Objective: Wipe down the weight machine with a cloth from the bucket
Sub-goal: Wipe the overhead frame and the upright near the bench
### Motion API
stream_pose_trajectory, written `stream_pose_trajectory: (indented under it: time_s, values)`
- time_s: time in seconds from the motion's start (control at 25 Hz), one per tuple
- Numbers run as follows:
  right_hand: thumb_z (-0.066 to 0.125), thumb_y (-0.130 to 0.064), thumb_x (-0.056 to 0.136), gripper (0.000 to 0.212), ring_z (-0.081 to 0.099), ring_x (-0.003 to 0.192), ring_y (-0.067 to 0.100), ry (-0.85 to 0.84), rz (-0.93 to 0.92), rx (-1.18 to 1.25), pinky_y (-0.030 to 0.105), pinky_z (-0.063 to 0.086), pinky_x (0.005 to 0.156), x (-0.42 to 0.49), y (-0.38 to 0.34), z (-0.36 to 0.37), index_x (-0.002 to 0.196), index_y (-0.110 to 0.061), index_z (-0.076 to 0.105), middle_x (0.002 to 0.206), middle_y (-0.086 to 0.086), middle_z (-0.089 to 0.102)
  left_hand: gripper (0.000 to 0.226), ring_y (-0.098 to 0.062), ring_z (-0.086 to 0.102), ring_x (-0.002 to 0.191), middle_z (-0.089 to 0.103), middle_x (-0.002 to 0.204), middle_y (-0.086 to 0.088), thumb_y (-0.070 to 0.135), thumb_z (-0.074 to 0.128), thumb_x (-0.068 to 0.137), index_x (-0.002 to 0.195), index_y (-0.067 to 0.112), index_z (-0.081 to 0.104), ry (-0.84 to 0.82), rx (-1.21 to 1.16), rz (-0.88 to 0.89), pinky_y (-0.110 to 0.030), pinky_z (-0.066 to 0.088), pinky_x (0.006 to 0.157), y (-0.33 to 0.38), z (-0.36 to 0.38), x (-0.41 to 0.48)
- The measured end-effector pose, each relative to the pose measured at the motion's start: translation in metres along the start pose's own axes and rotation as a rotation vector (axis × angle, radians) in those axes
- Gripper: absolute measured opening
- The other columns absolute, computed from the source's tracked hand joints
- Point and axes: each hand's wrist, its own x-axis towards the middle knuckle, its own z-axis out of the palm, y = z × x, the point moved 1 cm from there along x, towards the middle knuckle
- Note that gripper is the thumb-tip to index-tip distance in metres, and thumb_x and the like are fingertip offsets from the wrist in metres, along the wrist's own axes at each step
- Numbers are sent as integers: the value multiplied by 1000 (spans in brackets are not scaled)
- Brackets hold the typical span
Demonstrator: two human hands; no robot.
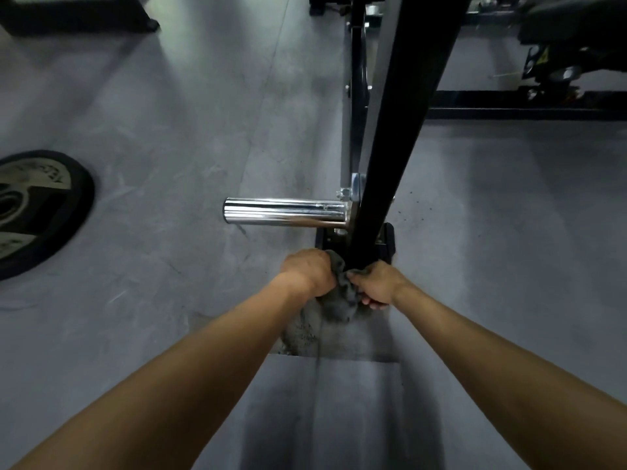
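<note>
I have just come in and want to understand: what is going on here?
A person's left hand and right hand both grip a crumpled grey cloth, held against the low end of the weight machine's slanted black metal bar, near the shiny chrome peg. A round black weight plate lies on the floor to the left.

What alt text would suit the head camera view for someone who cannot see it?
Seen from above, a left hand and right hand grip a grey cloth at the foot of a weight machine's black slanted bar. A chrome peg juts left above them; a weight plate lies on the grey floor at left.
</note>
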Motion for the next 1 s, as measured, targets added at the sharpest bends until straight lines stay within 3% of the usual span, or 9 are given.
stream_pose_trajectory:
  time_s: [0.08, 0.16, 0.24, 0.32, 0.44, 0.6, 0.72, 0.84, 1.0]
  values:
    - [45, -50, 105, 46, 69, 68, 25, 7, -82, -183, 36, 59, 68, -7, -16, 8, 99, -10, 66, 86, 13, 72, 32, -29, 62, 120, 66, 129, -7, 30, 53, 97, 125, 22, 66, -35, -20, -1, -38, 52, 99, -13, -10, -9]
    - [37, -52, 107, 51, 69, 97, 33, 37, -149, -342, 41, 56, 88, -18, -35, 19, 116, -12, 66, 113, 17, 70, 31, -29, 64, 115, 68, 127, -6, 29, 54, 95, 121, 22, 69, -90, 4, -36, -36, 53, 94, -28, -16, -14]
    - [33, -53, 107, 53, 65, 109, 35, 36, -178, -437, 40, 52, 93, -28, -52, 26, 121, -13, 66, 123, 16, 67, 32, -30, 64, 114, 66, 127, -6, 31, 57, 93, 122, 20, 66, -122, 0, -105, -36, 53, 93, -44, -22, -22]
    - [38, -54, 106, 52, 64, 109, 33, -1, -192, -486, 37, 51, 90, -38, -73, 28, 122, -13, 66, 121, 14, 67, 41, -31, 62, 118, 63, 129, -7, 34, 62, 92, 129, 17, 58, -121, -9, -187, -36, 50, 91, -61, -30, -35]
    - [55, -48, 102, 36, 63, 94, 27, -137, -226, -477, 32, 47, 75, -58, -111, 21, 107, -15, 67, 101, 10, 65, 57, -36, 60, 122, 59, 136, -15, 32, 66, 92, 141, 13, 43, -155, -139, -259, -40, 50, 97, -81, -44, -57]
    - [71, -28, 92, 23, 63, 85, 20, -237, -268, -487, 27, 46, 68, -101, -163, 1, 106, -10, 69, 96, 5, 67, 62, -30, 62, 121, 60, 141, -8, 27, 66, 93, 150, 25, 42, -150, -447, -94, -38, 51, 102, -86, -76, -110]
    - [75, -13, 86, 27, 68, 94, 24, -225, -353, -531, 35, 56, 80, -144, -207, -3, 113, -7, 71, 103, 8, 73, 32, -27, 64, 111, 67, 122, -5, 18, 66, 93, 124, 21, 60, -50, -583, -23, -31, 49, 87, -91, -123, -162]
    - [79, -11, 78, 40, 69, 100, 28, -148, -384, -545, 39, 55, 87, -191, -247, -3, 117, -13, 69, 106, 8, 74, 11, -23, 60, 87, 64, 96, -1, 19, 67, 90, 93, 26, 60, 24, -588, -110, -28, 42, 72, -103, -176, -213]
    - [75, -17, 84, 42, 67, 106, 33, -125, -408, -653, 41, 53, 93, -269, -304, -10, 123, -13, 62, 116, 12, 72, 8, -27, 57, 82, 58, 90, -3, 25, 64, 90, 91, 23, 57, 5, -521, -255, -30, 41, 69, -123, -239, -287]
